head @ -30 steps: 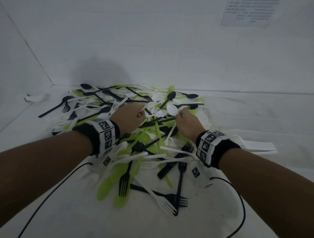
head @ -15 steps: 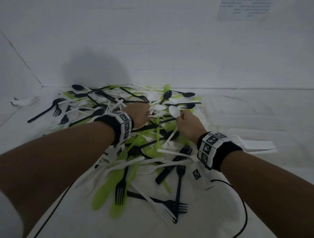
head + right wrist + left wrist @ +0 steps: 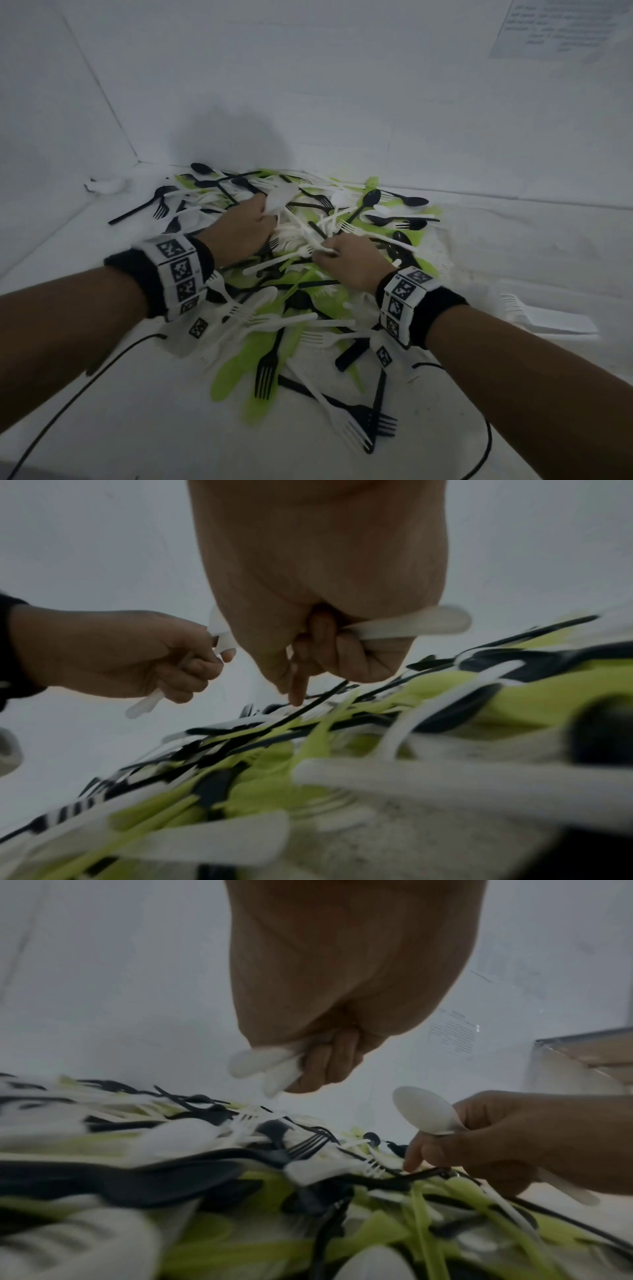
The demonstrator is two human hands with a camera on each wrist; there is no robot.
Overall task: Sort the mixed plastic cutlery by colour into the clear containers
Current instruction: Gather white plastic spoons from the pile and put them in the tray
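Cutlery pile (image 3: 294, 308): mixed black, white and lime-green plastic forks, spoons and knives, heaped on the white surface (image 3: 137, 428) in front of you, from near centre back to the far wall, long axes lying every way.

Your right hand (image 3: 349, 262): forearm reaching in from near right, knuckles up, low over the pile's middle. Fingers curled round a white spoon (image 3: 423, 1115), bowl toward the left, handle tip out past the heel of the hand on the right, long axis roughly left to right. Index finger (image 3: 298, 688) extended down, touching a black handle in the pile.

Your left hand (image 3: 245, 226): forearm in from near left, farther in than the right hand. Fingers closed on white cutlery pieces (image 3: 263, 1064), their ends poking out of the fist toward the left.

Change from half a second back: both hands have pushed farther and lower into the pile; each grip stays clamped on white pieces
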